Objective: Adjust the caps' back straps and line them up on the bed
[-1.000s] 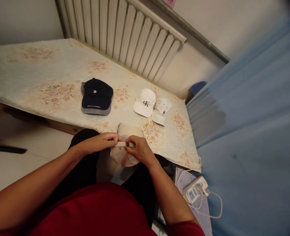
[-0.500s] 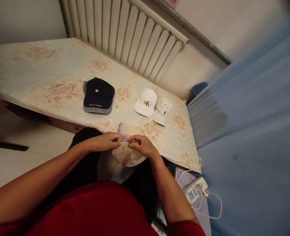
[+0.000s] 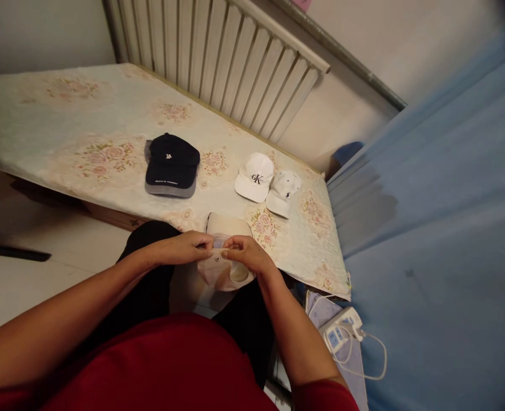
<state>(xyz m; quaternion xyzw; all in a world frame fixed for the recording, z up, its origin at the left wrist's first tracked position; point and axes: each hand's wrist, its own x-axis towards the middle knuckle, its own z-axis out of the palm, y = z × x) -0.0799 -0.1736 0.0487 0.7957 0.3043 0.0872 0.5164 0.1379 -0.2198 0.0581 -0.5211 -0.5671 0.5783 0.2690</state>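
By the floral cover (image 3: 128, 125) | your left hand (image 3: 188, 247) and right hand (image 3: 250, 254) each pinch the cream cap (image 3: 215, 275) | either pinch loosening could let its rim slip

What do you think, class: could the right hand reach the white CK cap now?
Probably yes, if the right hand releases the beige cap; nothing visible blocks the way to the white CK cap.

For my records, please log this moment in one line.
Left hand: holds beige cap; right hand: holds beige cap; on floral cover: dark cap, two white caps
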